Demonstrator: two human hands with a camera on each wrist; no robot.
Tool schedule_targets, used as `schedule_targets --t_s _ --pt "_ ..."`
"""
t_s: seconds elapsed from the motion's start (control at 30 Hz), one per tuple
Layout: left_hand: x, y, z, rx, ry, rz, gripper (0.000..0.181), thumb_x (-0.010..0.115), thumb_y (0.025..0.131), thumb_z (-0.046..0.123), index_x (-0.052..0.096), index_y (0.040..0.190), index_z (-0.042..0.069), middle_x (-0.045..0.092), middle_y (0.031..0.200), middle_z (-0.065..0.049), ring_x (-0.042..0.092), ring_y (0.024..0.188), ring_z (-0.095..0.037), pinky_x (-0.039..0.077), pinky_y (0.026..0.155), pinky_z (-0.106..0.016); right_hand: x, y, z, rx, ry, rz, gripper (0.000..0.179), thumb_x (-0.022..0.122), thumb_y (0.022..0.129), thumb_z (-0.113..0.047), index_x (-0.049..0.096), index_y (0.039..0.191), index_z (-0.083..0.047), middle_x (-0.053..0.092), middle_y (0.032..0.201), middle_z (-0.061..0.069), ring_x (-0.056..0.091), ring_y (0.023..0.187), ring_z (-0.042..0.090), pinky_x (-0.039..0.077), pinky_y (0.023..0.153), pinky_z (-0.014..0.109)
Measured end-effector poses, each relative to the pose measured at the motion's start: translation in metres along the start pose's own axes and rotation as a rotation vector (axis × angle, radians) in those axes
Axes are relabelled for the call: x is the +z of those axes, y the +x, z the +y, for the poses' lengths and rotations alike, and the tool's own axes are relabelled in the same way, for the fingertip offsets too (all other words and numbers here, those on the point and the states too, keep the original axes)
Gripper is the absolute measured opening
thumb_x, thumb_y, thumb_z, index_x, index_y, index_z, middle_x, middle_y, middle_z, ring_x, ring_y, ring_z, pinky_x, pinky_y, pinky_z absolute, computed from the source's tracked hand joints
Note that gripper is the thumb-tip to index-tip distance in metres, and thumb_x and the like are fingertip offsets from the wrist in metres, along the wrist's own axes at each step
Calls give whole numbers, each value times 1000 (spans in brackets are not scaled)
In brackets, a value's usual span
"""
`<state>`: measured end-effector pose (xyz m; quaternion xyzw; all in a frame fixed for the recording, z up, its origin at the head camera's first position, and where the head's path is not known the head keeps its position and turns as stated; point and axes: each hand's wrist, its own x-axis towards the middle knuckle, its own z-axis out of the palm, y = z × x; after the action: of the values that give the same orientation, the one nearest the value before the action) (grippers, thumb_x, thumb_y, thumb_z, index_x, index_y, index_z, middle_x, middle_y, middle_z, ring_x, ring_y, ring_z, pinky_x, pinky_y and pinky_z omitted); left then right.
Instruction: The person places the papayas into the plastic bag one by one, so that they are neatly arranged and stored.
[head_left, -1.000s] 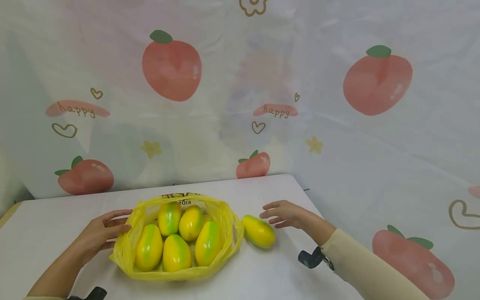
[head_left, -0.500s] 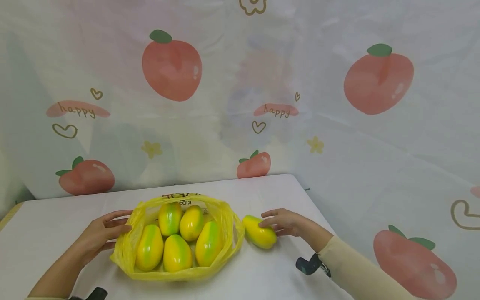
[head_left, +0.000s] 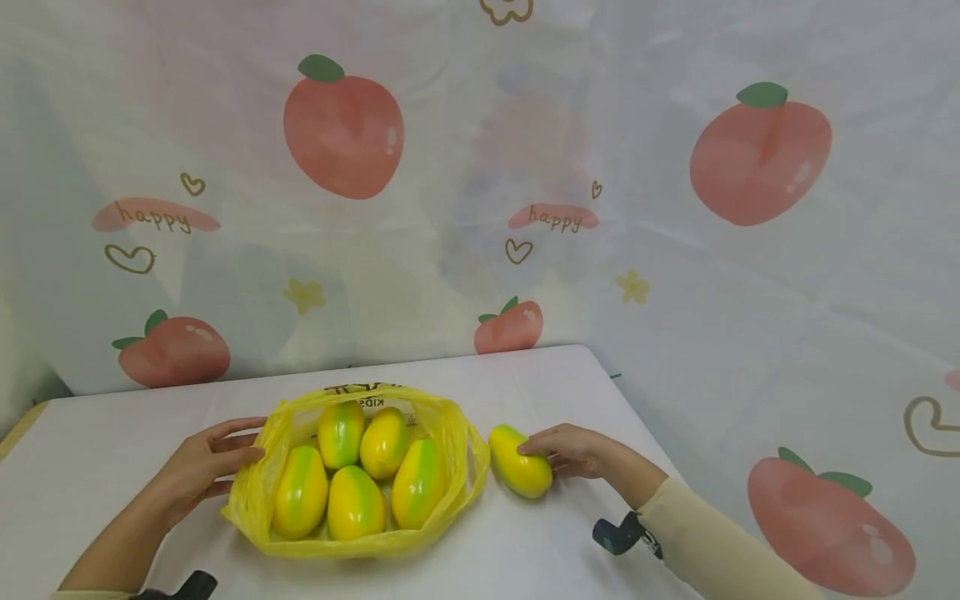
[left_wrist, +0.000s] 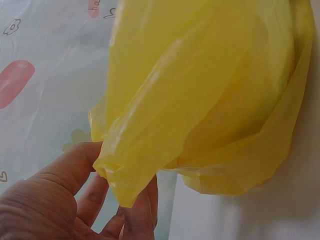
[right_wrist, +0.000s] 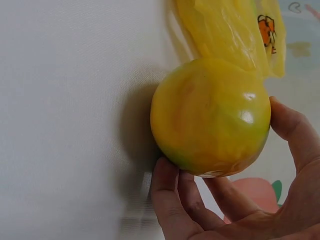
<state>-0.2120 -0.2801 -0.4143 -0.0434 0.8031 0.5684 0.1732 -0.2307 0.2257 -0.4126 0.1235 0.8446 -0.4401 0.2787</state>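
Observation:
An open yellow plastic bag (head_left: 251,521) stands on the white table, with several yellow-green mangoes (head_left: 356,504) inside. At its left edge my left hand (head_left: 206,462) pinches the plastic between thumb and fingers; in the left wrist view a bag corner (left_wrist: 132,172) hangs over those fingers. Right of the bag is a single mango (head_left: 521,467), glossy yellow with a green stripe. My right hand (head_left: 573,450) grips its right end. The right wrist view shows the thumb on one side of the mango (right_wrist: 210,117) and fingers on the other. Whether it touches the table I cannot tell.
The white table (head_left: 480,567) ends at a corner on the far right. Behind it hangs a pale curtain (head_left: 442,167) printed with red fruits and hearts. A wrist camera mount (head_left: 618,533) sits below the right sleeve.
My right hand has come left and down onto the loose mango and now grips it. The mango has turned slightly. The left hand and bag stay where they were.

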Motion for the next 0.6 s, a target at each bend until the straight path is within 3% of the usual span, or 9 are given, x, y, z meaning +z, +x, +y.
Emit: schedule_targets --t_s 0.6 --pt "0 -1 1 -14 -25 3 76 72 90 34 35 151 7 49 145 -23 68 95 -11 59 79 -32 1 -1 3 -10 12 16 60 74 83 -31 58 128 5 61 119 17 60 106 30 51 98 48"
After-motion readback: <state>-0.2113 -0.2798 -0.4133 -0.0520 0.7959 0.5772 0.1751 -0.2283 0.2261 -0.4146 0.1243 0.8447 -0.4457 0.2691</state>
